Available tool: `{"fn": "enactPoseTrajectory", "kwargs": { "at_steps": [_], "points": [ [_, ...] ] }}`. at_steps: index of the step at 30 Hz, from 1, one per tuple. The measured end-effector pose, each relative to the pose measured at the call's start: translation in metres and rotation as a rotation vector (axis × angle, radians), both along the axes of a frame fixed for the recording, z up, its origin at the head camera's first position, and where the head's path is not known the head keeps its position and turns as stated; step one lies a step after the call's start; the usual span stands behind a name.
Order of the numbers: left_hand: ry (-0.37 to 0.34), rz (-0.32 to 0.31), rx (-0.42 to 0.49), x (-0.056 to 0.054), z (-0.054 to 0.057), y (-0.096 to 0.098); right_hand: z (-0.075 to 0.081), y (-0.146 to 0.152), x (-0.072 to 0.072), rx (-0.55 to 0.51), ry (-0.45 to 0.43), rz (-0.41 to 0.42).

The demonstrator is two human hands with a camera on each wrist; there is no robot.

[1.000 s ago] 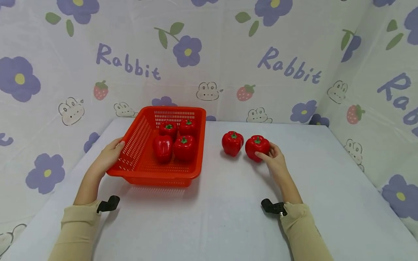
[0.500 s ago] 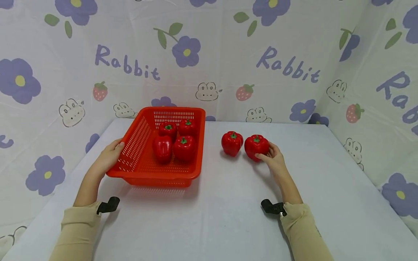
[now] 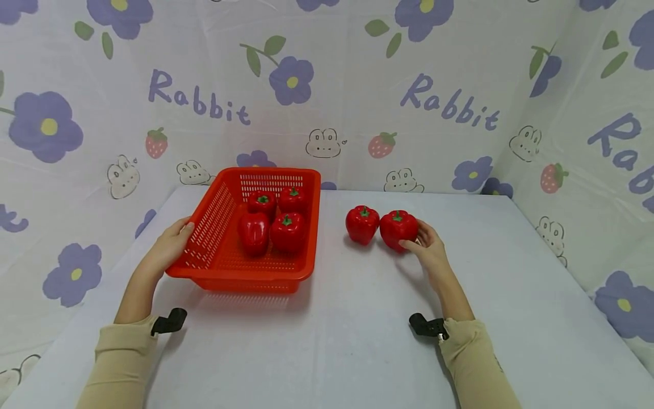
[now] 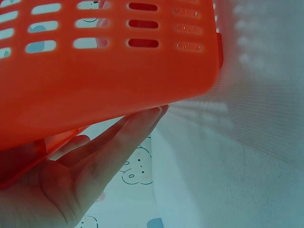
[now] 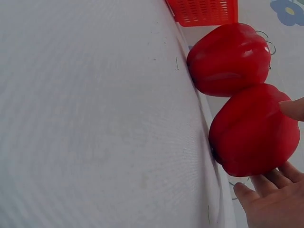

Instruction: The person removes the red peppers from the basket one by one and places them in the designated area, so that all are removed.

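Tilted toward the camera, a red-orange plastic basket [image 3: 240, 274] holds several red bell peppers [image 3: 288, 232]. My left hand [image 3: 168, 247] grips its left side, thumb at the rim; the left wrist view shows fingers along the underside of the basket wall [image 4: 118, 90]. To the right, my right hand [image 3: 431, 250] holds a red bell pepper [image 3: 398, 230] with a green stem, thumb on the near side and fingers on the right. Beside it another bell pepper [image 3: 362, 224] stands on the table. In the right wrist view the held pepper [image 5: 254, 133] touches that neighbour [image 5: 230, 59].
A white cloth covers the table [image 3: 352, 329]. Behind and at the sides hangs a patterned curtain [image 3: 337, 85] with flowers, rabbits and strawberries. Black wrist cameras [image 3: 171, 321] sit on both forearms.
The pepper in my right hand has shifted slightly left, closing the small gap to its neighbour. The basket and my left hand have stayed almost still.
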State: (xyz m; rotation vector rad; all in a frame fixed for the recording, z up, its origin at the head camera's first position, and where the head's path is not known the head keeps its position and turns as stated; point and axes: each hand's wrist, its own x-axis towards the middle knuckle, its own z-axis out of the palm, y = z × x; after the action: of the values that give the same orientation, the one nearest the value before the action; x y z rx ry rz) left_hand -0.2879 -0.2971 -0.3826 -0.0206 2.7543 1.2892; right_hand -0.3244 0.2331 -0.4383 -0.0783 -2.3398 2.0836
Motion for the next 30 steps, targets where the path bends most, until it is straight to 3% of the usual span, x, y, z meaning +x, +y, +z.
{"fn": "enactPoseTrajectory", "kwargs": {
  "at_steps": [10, 16, 22, 30],
  "points": [
    [0.013, -0.002, -0.029, -0.001, 0.000, 0.001, 0.016, -0.005, 0.007, 0.039, -0.016, 0.008],
    [0.008, 0.001, -0.032, -0.002, 0.000, 0.000, 0.005, -0.001, 0.003, 0.095, 0.026, -0.041],
    [0.010, 0.000, -0.027, -0.002, -0.001, -0.001, 0.004, 0.003, 0.006, 0.079, 0.024, -0.085],
    [0.010, 0.001, -0.010, -0.001, -0.001, -0.001, 0.005, 0.004, 0.008, 0.093, 0.032, -0.073]
  ]
}}
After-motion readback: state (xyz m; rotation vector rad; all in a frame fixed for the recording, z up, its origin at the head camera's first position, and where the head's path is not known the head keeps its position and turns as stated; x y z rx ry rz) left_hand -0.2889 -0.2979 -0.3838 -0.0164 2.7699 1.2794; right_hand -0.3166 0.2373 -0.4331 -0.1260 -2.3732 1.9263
